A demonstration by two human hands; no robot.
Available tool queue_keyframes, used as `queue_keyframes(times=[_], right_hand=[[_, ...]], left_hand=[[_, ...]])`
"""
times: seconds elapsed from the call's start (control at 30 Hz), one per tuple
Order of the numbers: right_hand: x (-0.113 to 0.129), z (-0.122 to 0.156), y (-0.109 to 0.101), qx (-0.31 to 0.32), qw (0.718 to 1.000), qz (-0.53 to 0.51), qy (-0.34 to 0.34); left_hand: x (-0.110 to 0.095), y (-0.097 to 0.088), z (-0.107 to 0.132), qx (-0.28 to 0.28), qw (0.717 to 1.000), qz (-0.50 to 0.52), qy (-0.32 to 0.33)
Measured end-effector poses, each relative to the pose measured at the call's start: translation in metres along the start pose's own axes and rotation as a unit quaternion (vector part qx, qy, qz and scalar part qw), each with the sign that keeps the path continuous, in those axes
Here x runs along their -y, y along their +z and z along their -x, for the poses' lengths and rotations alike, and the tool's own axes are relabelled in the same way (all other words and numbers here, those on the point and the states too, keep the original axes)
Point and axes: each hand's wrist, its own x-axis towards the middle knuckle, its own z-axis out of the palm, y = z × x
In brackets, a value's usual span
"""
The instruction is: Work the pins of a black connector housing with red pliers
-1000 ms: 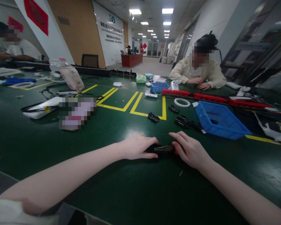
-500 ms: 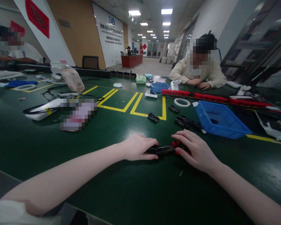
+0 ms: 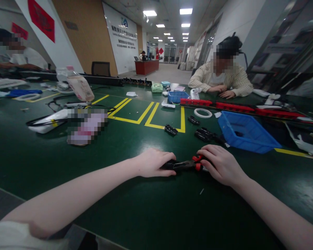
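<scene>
In the head view my left hand (image 3: 154, 163) is closed around a small black part (image 3: 168, 165), most of it hidden by the fingers. My right hand (image 3: 222, 164) grips a pair of pliers (image 3: 189, 164) by red-and-black handles, fingers wrapped round them. The plier jaws point left and meet the black part at my left fingertips; whether they bite on it I cannot make out. Beyond my hands lie several black clip-like parts (image 3: 203, 134), another black part (image 3: 170, 130) and one more (image 3: 193, 120).
A blue bin (image 3: 247, 132) stands tilted-looking at right, near a white tape roll (image 3: 202, 113). Long red strips (image 3: 233, 107) run behind. At left are a phone (image 3: 88, 129), a white pouch (image 3: 50, 121) and a bottle (image 3: 79, 85). A co-worker (image 3: 221, 76) sits opposite.
My right hand has shifted slightly right along the pliers, so more of the red handles shows. The left hand stays almost in place on the black part.
</scene>
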Motion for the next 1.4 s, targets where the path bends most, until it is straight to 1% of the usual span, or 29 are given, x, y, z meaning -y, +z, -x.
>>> queue_keyframes(times=[0.17, 0.47, 0.8, 1.13, 1.4], right_hand=[[-0.0021, 0.0005, 0.0021, -0.012, 1.000, -0.014, -0.009], [-0.0037, 0.0021, 0.0038, -0.035, 0.998, -0.044, -0.006], [-0.0006, 0.0007, 0.0036, -0.046, 0.998, -0.049, -0.014], [0.0052, -0.0034, 0.0010, -0.048, 0.997, -0.050, -0.021], [0.0025, -0.0020, 0.0013, -0.055, 0.997, -0.057, -0.016]], left_hand=[[-0.0011, -0.0006, -0.0005, 0.003, 1.000, -0.007, 0.000], [-0.0005, -0.0001, -0.0006, 0.004, 1.000, -0.004, -0.002], [0.0007, 0.0004, -0.0009, -0.008, 1.000, 0.001, 0.007], [-0.0006, -0.0008, -0.0009, -0.002, 1.000, -0.007, 0.008], [-0.0004, -0.0017, -0.0008, -0.002, 1.000, -0.007, 0.019]])
